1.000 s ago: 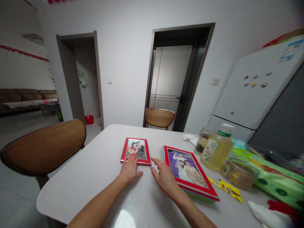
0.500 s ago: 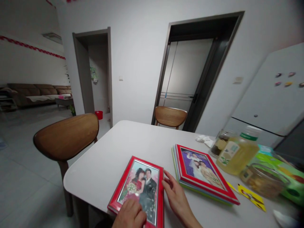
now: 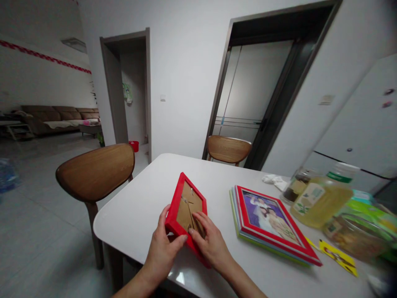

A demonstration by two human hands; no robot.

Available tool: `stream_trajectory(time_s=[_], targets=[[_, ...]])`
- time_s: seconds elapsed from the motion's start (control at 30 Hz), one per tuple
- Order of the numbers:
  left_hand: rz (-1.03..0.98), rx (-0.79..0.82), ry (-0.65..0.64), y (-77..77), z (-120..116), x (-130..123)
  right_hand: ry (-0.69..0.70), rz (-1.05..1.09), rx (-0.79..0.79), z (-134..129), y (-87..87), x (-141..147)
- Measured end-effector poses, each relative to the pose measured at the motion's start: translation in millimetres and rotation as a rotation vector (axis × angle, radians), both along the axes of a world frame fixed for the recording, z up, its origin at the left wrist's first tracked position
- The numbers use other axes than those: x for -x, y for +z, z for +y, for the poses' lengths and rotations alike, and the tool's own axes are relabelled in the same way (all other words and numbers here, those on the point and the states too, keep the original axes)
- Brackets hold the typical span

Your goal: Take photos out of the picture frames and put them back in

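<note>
A red picture frame (image 3: pixel 175 213) is tilted up off the white table (image 3: pixel 142 207), its brown backing board (image 3: pixel 183 213) facing me. Small metal clips and a slit show on the board. My left hand (image 3: pixel 163 244) grips the frame's lower left corner, thumb in front and fingers around the side. My right hand (image 3: pixel 214 244) lies across the lower right of the back, with its thumb by a metal clip and its fingers bent on the board. The picture side is hidden. To the right lies a stack of picture frames (image 3: pixel 274 221), the top one red with a wedding photo.
Beyond the stack stand a bottle of yellow liquid (image 3: pixel 322 196), a dark-filled jar (image 3: pixel 297 186) and a clear round container (image 3: pixel 353 236). A yellow packet (image 3: pixel 338 256) and crumpled tissue (image 3: pixel 274 181) lie nearby. Wooden chairs stand at the left (image 3: pixel 99 171) and far side (image 3: pixel 229 149).
The red frame, earlier lying picture side up, has been lifted and turned over to show its back. My left hand moved to its left corner, my right hand onto the back. The view shifted slightly.
</note>
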State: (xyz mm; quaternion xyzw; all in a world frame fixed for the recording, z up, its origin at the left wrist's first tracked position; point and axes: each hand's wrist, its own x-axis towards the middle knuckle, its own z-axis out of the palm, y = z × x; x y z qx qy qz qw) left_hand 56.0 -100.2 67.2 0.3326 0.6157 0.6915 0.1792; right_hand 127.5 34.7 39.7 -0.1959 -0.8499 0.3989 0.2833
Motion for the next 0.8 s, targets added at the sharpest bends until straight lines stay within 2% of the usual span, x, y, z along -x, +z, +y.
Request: stream_trajectory(time_s=[0.1,0.27,0.43,0.57,0.7,0.8], targets=[[0.038,0.131,-0.011,-14.0,-4,10,-0.042,-0.094,-0.140,10,-12.1,-5],[0.438,0.426,0.068,-35.3,-8,17,0.036,-0.195,-0.262,25,-18.5,-11],[0.690,0.554,0.060,-49.7,-6,19,0.085,-0.243,-0.310,28,-16.6,-12],[0.773,0.599,-0.068,-50.6,0,22,0.144,-0.278,-0.347,27,-10.6,-13],[0.818,0.602,-0.199,-41.5,5,22,0.299,-0.294,-0.345,25,-3.4,-10],[0.819,0.602,-0.246,-36.5,7,22,0.296,-0.247,-0.331,22,-3.2,-6]])
